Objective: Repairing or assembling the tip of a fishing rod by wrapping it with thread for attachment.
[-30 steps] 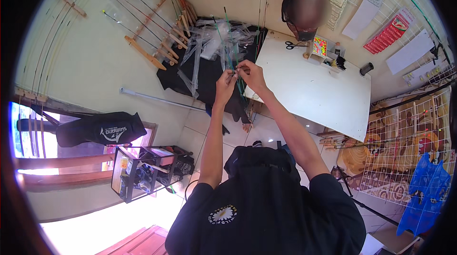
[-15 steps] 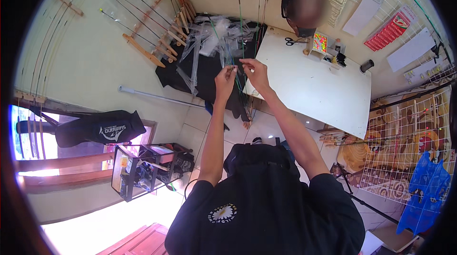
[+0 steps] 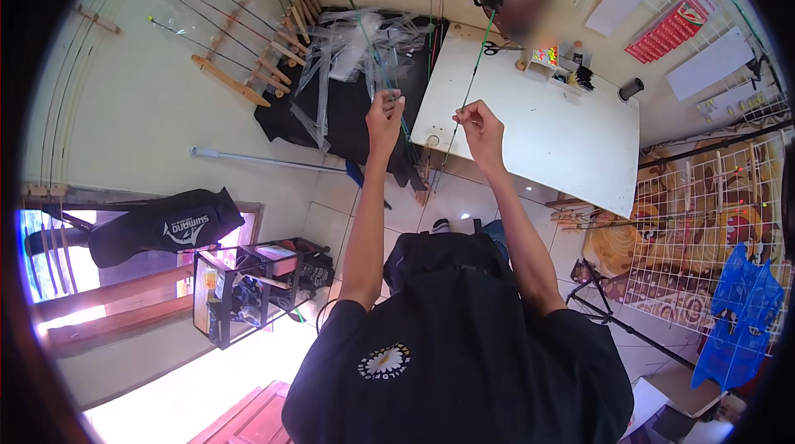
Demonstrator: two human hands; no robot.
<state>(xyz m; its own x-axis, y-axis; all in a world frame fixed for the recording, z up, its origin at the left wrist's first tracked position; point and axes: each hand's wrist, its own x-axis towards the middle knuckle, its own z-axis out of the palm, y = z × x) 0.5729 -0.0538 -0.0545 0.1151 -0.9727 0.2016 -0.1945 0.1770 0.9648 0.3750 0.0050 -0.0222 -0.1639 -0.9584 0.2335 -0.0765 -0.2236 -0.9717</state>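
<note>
My right hand (image 3: 483, 133) pinches a thin dark-and-green rod (image 3: 476, 67), like a fishing rod, between thumb and fingertips. This rod slants from the table's far side down to the near left corner. Raised to its left, my left hand (image 3: 382, 127) has its fingertips closed on a second slender green-blue rod (image 3: 364, 30). Its fingers partly hide that rod. Lower ends of the rods come together near some thin wooden handles (image 3: 424, 183) below the table's edge. Any fine line between the hands is too small to make out.
A white table (image 3: 538, 133) bears scissors (image 3: 497, 49), a small box of bright pieces (image 3: 542, 63) and a dark spool (image 3: 631, 89). Clear plastic sleeves (image 3: 331, 71) lie on black cloth (image 3: 290, 117) at left. Rods with wooden handles (image 3: 228, 79) hang on the wall.
My hands have moved apart. The right one has shifted right and now holds a rod that leans across the table's left part. My left hand has moved slightly left and up.
</note>
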